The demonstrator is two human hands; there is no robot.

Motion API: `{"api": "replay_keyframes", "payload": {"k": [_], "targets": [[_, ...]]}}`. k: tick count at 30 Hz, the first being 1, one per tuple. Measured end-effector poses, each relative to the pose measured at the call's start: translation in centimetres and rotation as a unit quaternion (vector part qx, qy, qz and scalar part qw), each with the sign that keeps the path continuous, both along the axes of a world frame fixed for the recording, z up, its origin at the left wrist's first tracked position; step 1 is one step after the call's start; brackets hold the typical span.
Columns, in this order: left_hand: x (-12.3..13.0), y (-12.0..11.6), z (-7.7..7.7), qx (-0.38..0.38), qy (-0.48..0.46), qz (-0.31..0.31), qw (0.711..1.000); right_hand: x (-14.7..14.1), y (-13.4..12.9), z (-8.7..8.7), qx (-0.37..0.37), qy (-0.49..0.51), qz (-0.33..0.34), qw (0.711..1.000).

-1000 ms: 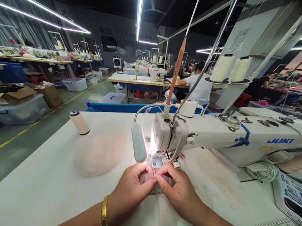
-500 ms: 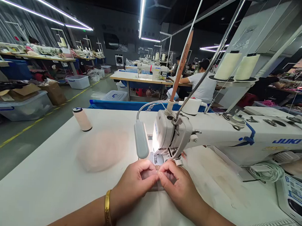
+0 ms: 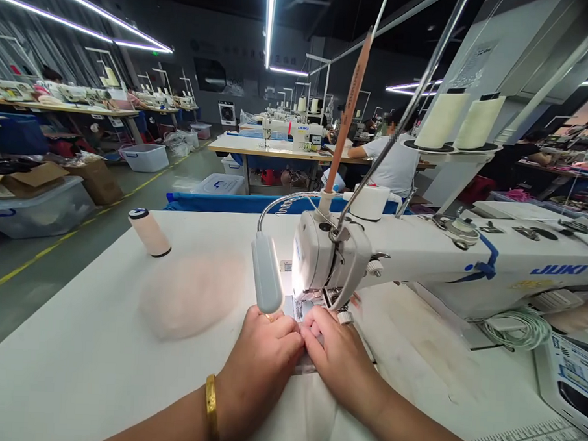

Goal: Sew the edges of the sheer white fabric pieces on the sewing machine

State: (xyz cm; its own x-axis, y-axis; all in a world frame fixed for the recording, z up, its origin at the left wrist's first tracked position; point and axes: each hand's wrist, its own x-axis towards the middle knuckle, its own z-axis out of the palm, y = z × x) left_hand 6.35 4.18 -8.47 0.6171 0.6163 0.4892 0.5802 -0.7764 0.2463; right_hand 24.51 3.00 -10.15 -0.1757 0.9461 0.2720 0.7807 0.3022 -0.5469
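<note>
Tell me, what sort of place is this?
It looks like a sewing workshop, perhaps in a factory: a sewing machine stands right in front, a second machine sits on a table beyond, and pale thread cones stand to the right.

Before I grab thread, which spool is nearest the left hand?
The peach, black-ended thread spool left of the grey lamp; two cream thread cones are farther, on a white stand.
</note>
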Motion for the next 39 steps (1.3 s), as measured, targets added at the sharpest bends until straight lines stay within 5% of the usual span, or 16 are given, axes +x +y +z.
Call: {"api": "replay_keyframes", "payload": {"k": [11, 32, 39], "targets": [[-0.4, 0.2, -0.3, -0.028, 0.023, 0.007, 0.999, 1.4, -0.8, 0.8, 0.052, -0.055, 0.093, 0.993], [-0.2, -0.2, 0.9, -0.11, 0.082, 0.046, 0.989, 1.8, 0.4, -0.3, 0.09, -0.122, 0.041, 0.988], [-1.4, -1.4, 3.6, -0.206, 0.114, 0.013, 0.972, 2.6, -0.7, 1.8, 0.035, -0.086, 0.105, 0.99]]}}
